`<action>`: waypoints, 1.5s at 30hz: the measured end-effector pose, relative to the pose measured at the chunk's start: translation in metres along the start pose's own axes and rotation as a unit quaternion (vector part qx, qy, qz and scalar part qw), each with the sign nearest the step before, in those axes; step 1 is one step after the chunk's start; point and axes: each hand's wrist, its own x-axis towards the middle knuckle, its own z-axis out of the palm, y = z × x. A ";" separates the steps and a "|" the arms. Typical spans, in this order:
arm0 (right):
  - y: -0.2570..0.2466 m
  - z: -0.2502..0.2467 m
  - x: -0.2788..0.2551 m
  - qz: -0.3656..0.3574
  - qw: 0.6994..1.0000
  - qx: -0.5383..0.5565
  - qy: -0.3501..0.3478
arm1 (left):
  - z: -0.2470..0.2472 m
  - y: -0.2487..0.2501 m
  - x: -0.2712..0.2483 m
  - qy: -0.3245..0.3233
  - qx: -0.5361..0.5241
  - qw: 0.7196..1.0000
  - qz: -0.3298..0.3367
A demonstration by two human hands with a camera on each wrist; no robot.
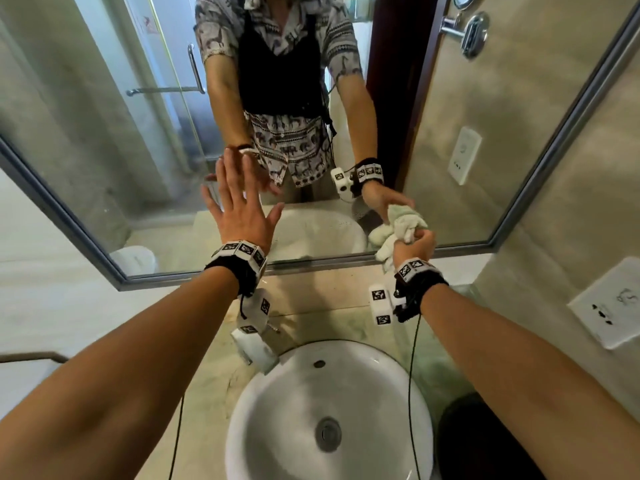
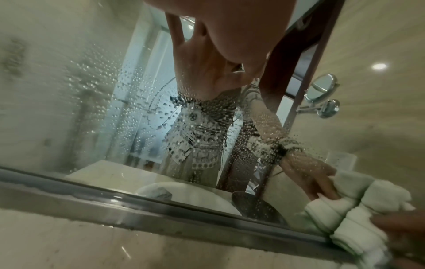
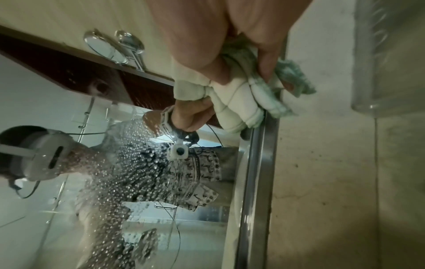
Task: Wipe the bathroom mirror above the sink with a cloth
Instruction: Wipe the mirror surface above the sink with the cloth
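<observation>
The cloth point(image 1: 398, 242), a pale bunched rag with a greenish tinge, sits wadded in the right hand point(image 1: 414, 249), whose fingers curl tightly round it; most of the bundle sticks out past the knuckles toward ten o'clock of the fist and meets the mirror point(image 1: 104, 140) just above its grey frame point(image 1: 311, 263), at about five o'clock of the glass in the head view. From the right wrist view the folds of the cloth point(image 3: 241, 98) press against the frame's edge, with a loose green corner hanging past it over the wall. The left hand point(image 1: 242, 206) is spread wide, fingers straight and apart, palm toward the glass at roughly nine o'clock from the cloth and well apart from it; whether the palm actually touches the mirror cannot be told. Water droplets point(image 2: 142, 109) bead the glass in both wrist views and blur the reflection behind them. The round white sink point(image 1: 329, 410) lies below at six o'clock, its near rim cut off by the picture's edge and partly hidden by both forearms.
</observation>
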 end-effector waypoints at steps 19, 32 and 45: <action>-0.027 0.070 -0.062 0.174 0.955 0.023 -0.241 | 0.003 -0.009 0.005 -0.035 0.010 0.999 0.010; -0.060 0.004 -0.027 -0.024 0.994 0.100 0.032 | -0.026 -0.020 0.011 -0.016 -0.032 0.999 -0.024; -0.057 0.025 -0.020 -0.295 0.953 -0.054 0.040 | -0.008 -0.019 0.022 0.015 -0.026 0.999 -0.025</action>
